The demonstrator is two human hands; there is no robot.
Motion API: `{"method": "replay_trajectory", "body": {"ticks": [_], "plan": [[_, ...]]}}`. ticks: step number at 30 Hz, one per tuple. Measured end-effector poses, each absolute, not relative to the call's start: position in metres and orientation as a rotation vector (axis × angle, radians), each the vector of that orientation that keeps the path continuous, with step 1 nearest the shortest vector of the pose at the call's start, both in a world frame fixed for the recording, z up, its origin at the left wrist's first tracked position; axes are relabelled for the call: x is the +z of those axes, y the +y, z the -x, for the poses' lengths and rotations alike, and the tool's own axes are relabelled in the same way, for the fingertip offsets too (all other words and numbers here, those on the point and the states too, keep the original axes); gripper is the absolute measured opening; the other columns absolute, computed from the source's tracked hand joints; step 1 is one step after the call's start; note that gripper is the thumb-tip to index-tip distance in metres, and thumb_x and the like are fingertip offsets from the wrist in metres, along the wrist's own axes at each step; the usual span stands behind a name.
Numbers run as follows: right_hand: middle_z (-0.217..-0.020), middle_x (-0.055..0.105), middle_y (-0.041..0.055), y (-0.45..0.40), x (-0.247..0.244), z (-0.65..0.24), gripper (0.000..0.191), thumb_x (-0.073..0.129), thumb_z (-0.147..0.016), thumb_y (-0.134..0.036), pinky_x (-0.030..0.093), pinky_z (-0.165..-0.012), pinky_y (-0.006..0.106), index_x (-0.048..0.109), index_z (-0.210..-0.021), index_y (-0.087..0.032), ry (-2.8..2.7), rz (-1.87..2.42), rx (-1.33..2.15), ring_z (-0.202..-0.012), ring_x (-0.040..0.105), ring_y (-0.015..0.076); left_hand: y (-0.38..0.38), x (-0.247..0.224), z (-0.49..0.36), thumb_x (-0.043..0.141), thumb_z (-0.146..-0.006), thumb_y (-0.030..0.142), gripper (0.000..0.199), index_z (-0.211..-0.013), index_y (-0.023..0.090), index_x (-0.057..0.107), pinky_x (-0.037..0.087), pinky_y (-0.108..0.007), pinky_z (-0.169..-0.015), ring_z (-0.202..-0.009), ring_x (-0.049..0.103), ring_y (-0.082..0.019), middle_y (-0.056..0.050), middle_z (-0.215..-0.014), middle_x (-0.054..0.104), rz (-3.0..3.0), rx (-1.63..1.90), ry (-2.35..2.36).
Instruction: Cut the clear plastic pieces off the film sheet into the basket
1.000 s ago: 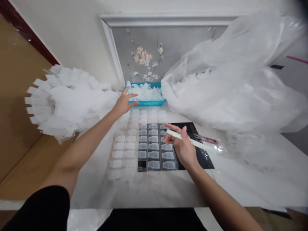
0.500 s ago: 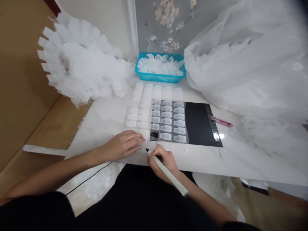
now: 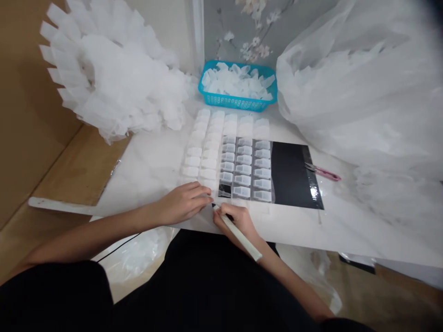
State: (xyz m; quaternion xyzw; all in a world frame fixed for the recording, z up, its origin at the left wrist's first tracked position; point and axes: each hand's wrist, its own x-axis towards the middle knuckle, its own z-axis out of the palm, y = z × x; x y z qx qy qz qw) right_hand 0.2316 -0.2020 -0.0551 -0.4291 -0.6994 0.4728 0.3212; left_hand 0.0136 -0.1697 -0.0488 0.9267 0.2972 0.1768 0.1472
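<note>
A pale pen-like tool (image 3: pixel 242 234) with a dark tip is gripped in my right hand (image 3: pixel 238 220), its tip pointing up-left close to my left fingertips. My left hand (image 3: pixel 188 201) lies on the white table at the lower left of the rows, fingers stretched out; anything under its fingertips is too small to make out. Several rows of small translucent white pieces (image 3: pixel 243 169) lie just beyond both hands, partly on a black sheet (image 3: pixel 290 173). One dark gap (image 3: pixel 224 191) shows at the near left corner of that sheet.
A blue basket (image 3: pixel 238 102) of loose translucent pieces stands at the back. Pink-handled snips (image 3: pixel 327 174) lie at the sheet's right edge. A large pile of white strips (image 3: pixel 121 83) rises at left, and a big clear plastic bag (image 3: pixel 356 87) bulges at right. Cardboard (image 3: pixel 83 166) is at far left.
The view has shifted a little. My right hand has brought the tool's tip closer to my left fingertips, and my left fingers are slightly more bent.
</note>
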Motion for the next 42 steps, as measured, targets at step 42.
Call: {"method": "replay_trajectory", "body": {"ticks": [42], "plan": [[-0.059, 0.045, -0.0037, -0.182, -0.075, -0.193, 0.023, 0.048, -0.084, -0.013, 0.035, -0.056, 0.023, 0.043, -0.063, -0.021, -2.157, 0.925, 1.050, -0.053, 0.046, 0.0107, -0.190, -0.045, 0.026, 0.050, -0.082, 0.017, 0.021, -0.099, 0.018, 0.063, 0.051, -0.028, -0.066, -0.080, 0.063, -0.017, -0.007, -0.101, 0.068, -2.602, 0.727, 1.258]]}}
